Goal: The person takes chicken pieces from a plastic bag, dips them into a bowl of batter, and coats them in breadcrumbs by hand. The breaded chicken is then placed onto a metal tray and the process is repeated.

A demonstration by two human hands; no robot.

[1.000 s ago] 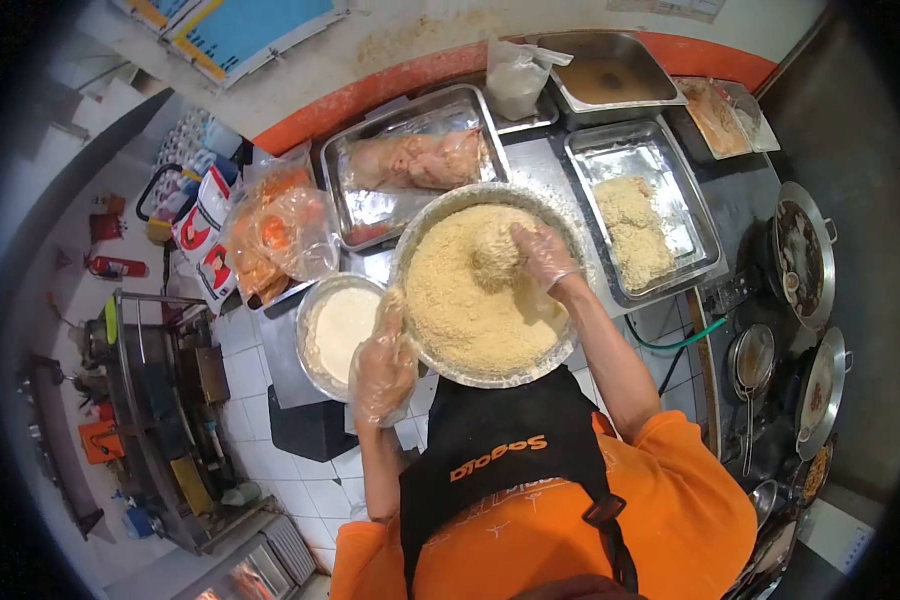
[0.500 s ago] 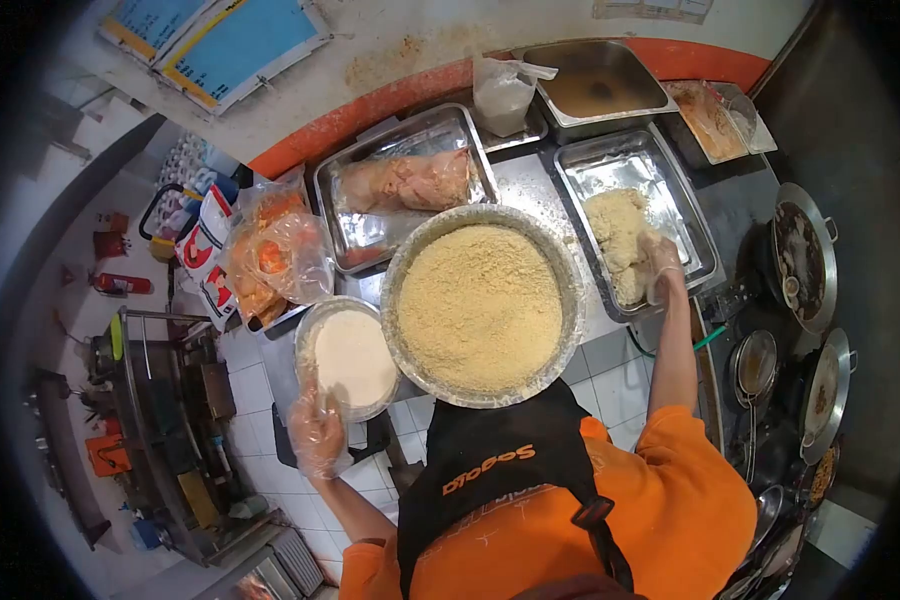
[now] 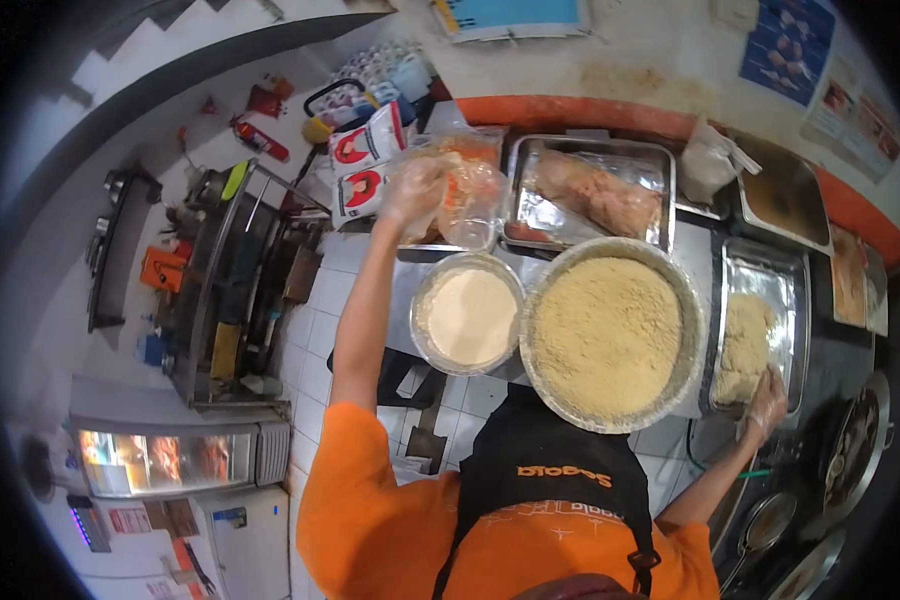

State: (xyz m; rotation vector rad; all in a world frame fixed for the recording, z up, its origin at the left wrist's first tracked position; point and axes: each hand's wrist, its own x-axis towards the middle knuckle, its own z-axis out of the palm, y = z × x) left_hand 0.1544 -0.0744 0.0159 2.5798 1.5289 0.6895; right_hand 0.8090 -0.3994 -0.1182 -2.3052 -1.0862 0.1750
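My left hand point(image 3: 413, 192), in a clear plastic glove, reaches over the left edge of a clear plastic bag of orange-coated meat point(image 3: 473, 188); its fingers are blurred. My right hand point(image 3: 764, 408), also gloved, is at the near right corner of a steel tray point(image 3: 792, 290), fingers stretched out beside crumb-coated pieces point(image 3: 746, 345). Between my arms stands a large round metal basin of yellowish crumbs point(image 3: 610, 335). Left of it is a smaller bowl of pale cream batter or flour point(image 3: 472, 312).
Behind the basin, a steel tray point(image 3: 660, 155) holds bagged raw meat point(image 3: 600, 190). A white bag point(image 3: 708, 165) and a deep steel pan of brownish liquid point(image 3: 785, 200) stand farther right. Woks point(image 3: 855, 445) and a strainer point(image 3: 770, 520) are at the lower right. Printed sacks point(image 3: 365, 165) lie at the left.
My left hand has moved from beside the small bowl up to the meat bag. My right hand has drawn back toward the tray's near corner. The view has turned left.
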